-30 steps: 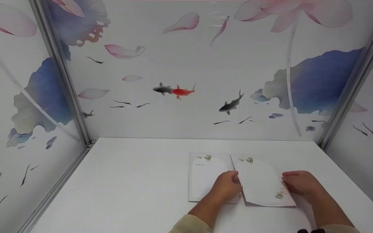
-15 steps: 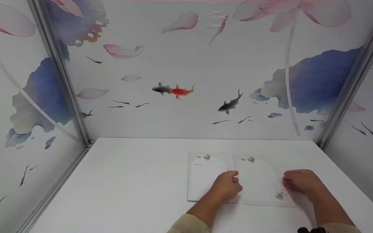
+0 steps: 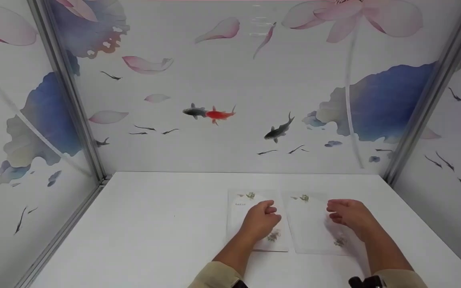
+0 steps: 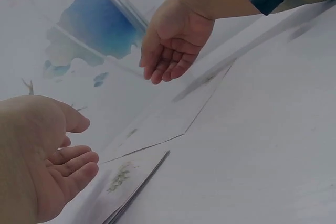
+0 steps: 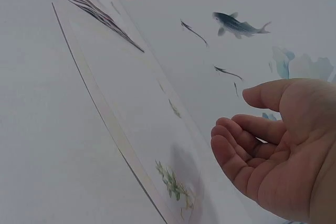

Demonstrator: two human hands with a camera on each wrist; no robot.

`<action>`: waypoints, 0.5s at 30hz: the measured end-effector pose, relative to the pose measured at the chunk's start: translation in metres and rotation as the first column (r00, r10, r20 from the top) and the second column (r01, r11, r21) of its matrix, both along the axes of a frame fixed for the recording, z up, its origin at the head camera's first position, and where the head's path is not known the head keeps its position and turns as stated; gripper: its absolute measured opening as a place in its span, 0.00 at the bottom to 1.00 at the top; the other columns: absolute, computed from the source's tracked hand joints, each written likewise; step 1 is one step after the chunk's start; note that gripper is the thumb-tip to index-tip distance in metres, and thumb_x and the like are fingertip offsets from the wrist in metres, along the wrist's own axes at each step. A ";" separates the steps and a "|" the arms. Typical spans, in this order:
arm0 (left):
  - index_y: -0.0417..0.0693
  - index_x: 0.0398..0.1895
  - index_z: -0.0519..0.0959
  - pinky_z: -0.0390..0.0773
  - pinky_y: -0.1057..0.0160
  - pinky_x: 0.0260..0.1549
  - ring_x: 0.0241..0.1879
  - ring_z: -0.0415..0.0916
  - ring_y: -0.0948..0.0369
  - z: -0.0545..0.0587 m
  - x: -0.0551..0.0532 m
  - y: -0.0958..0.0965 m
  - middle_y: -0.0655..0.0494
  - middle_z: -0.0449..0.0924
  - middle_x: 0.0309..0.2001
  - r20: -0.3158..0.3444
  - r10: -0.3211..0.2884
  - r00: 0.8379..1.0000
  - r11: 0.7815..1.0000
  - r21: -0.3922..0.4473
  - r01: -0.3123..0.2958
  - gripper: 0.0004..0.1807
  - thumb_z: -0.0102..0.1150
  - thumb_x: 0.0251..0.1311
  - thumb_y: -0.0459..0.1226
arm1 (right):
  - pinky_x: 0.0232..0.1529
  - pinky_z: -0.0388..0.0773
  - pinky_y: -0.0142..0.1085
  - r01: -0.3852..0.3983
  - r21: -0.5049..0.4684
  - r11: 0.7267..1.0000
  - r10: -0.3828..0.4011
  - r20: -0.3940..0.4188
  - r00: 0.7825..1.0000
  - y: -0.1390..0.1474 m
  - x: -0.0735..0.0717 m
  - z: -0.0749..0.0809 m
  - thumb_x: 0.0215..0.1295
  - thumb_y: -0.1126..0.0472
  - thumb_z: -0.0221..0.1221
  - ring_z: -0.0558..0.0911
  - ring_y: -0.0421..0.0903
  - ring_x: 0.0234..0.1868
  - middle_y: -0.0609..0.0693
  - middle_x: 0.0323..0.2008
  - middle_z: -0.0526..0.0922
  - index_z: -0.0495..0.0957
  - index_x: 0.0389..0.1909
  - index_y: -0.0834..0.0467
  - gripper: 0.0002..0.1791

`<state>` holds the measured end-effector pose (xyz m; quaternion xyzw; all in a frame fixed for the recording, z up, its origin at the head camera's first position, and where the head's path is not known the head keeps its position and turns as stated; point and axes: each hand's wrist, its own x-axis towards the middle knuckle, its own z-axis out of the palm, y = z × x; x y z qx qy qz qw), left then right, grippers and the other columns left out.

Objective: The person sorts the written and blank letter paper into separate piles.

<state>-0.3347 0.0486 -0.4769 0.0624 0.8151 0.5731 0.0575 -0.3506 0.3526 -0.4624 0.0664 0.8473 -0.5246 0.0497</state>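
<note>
Two pieces of floral-printed paper lie side by side on the white table. The left one is a layered stack of sheets (image 3: 235,220), with a short line of print near its top; its layered edge (image 5: 97,17) shows in the right wrist view. To its right lies a single flat sheet (image 3: 308,224) with green plant prints at opposite corners. My left hand (image 3: 260,220) hovers over the stack, fingers loosely bent, holding nothing. My right hand (image 3: 349,216) is above the sheet's right side, its fingers (image 5: 231,148) loosely curled and apart from the paper.
White panels painted with lotus and fish (image 3: 214,114) enclose the table (image 3: 154,224) at the back and sides. Metal posts (image 3: 70,92) stand at the back corners. Black devices (image 3: 366,282) sit at the sleeve cuffs.
The right-hand sheet, lifted and held by both hands at first, was laid flat on the table and let go. Both hands have since risen off it and shifted left.
</note>
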 end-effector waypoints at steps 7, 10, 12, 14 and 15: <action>0.51 0.75 0.74 0.84 0.54 0.65 0.66 0.82 0.55 -0.003 -0.007 -0.033 0.55 0.84 0.65 -0.062 0.041 0.997 0.998 -0.042 -0.043 0.30 0.66 0.72 0.45 | 0.61 0.87 0.39 -0.026 -0.056 0.998 0.026 0.002 1.000 -0.039 -0.005 0.002 0.79 0.45 0.61 0.85 0.55 0.64 0.66 0.69 0.80 0.72 0.74 0.65 0.35; 0.50 0.76 0.73 0.84 0.53 0.65 0.67 0.82 0.54 -0.003 -0.011 -0.049 0.54 0.84 0.66 -0.080 0.063 0.995 0.997 -0.045 -0.066 0.30 0.65 0.73 0.45 | 0.61 0.87 0.40 -0.027 -0.065 0.998 0.027 0.002 1.000 -0.057 -0.009 0.003 0.76 0.43 0.64 0.86 0.54 0.62 0.65 0.68 0.81 0.74 0.73 0.64 0.36; 0.51 0.76 0.73 0.83 0.52 0.66 0.68 0.81 0.53 -0.003 -0.014 -0.061 0.53 0.83 0.67 -0.079 0.078 0.994 0.995 -0.049 -0.083 0.31 0.65 0.74 0.45 | 0.61 0.87 0.40 -0.032 -0.071 0.997 0.031 -0.002 1.000 -0.068 -0.010 0.004 0.75 0.44 0.65 0.86 0.53 0.60 0.64 0.67 0.82 0.75 0.72 0.64 0.35; 0.51 0.77 0.72 0.83 0.51 0.66 0.69 0.81 0.52 -0.003 -0.016 -0.072 0.53 0.83 0.67 -0.074 0.094 0.993 0.994 -0.051 -0.098 0.31 0.65 0.74 0.45 | 0.61 0.87 0.40 -0.034 -0.076 0.997 0.033 -0.008 0.999 -0.077 -0.013 0.004 0.75 0.45 0.66 0.87 0.52 0.59 0.63 0.66 0.84 0.76 0.71 0.63 0.33; 0.51 0.77 0.72 0.83 0.50 0.66 0.69 0.80 0.52 -0.002 -0.017 -0.078 0.52 0.82 0.68 -0.071 0.103 0.992 0.993 -0.054 -0.106 0.31 0.65 0.74 0.45 | 0.62 0.87 0.40 -0.033 -0.078 0.996 0.033 -0.010 0.999 -0.082 -0.014 0.004 0.75 0.46 0.66 0.87 0.51 0.58 0.62 0.65 0.84 0.77 0.70 0.62 0.32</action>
